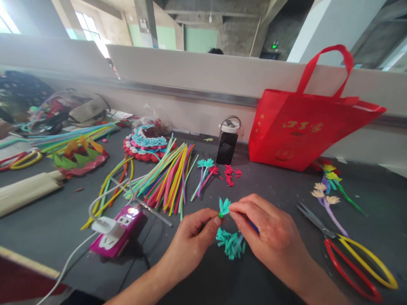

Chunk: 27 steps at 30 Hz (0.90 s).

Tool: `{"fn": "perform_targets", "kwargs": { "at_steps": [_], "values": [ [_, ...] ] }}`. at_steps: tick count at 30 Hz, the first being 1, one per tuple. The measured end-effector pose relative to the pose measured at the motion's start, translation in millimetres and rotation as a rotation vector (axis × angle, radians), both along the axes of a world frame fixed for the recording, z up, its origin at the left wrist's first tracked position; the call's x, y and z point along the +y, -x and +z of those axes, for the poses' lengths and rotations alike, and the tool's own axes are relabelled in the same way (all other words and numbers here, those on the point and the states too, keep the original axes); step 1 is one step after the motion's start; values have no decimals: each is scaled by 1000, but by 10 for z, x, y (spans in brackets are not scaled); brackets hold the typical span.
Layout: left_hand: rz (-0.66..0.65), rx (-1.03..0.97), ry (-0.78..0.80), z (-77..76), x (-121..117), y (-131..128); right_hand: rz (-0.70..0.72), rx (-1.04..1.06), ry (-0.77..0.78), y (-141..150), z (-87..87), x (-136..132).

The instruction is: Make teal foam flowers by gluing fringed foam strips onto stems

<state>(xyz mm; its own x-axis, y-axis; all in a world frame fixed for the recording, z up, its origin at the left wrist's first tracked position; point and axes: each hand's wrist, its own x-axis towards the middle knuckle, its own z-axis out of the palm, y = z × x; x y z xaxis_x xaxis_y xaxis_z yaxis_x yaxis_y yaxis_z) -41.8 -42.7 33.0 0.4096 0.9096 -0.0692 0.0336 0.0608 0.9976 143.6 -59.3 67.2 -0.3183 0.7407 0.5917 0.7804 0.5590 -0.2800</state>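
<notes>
Between the thumb and finger of my left hand [199, 231] is the base of a small teal craft flower [224, 206], its petals pointing up. My right hand [270, 231] is closed in a pinch at the right side of the same flower, fingertips on its petals. A dark blue rod-like piece [254, 227] shows between the right hand's fingers; the rest of it is hidden. Just below the hands lies a pile of cut teal pieces [230, 245]. Finished-looking teal flowers [205, 163] on stems and red cut petals [229, 173] lie beyond.
Scissors [327, 233] with red and yellow handles lie open at right, near a flower stem [330, 212]. Coloured pipe cleaners [171, 180] and a purple power strip [119, 233] are left. Behind stand a phone [227, 148], a lidded bottle [230, 126] and a red bag [292, 131].
</notes>
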Motion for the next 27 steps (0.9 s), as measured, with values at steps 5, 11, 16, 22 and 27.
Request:
{"fn": "perform_targets", "kwargs": {
  "at_steps": [5, 11, 16, 22, 27],
  "values": [
    [32, 31, -30, 8, 2, 10, 16, -56, 18, 9, 42, -11],
    [29, 51, -62, 18, 6, 12, -5, -123, -20, 11, 29, -17],
    [25, 50, -62, 24, 13, 6, -12, -145, -18, 14, 16, -17],
    [27, 59, -72, 3, 16, 14, -7, -115, -34, 21, 29, 5],
    [32, 49, -47, -19, 19, 26, -18, -43, -18, 17, 36, -2]
  ]
}}
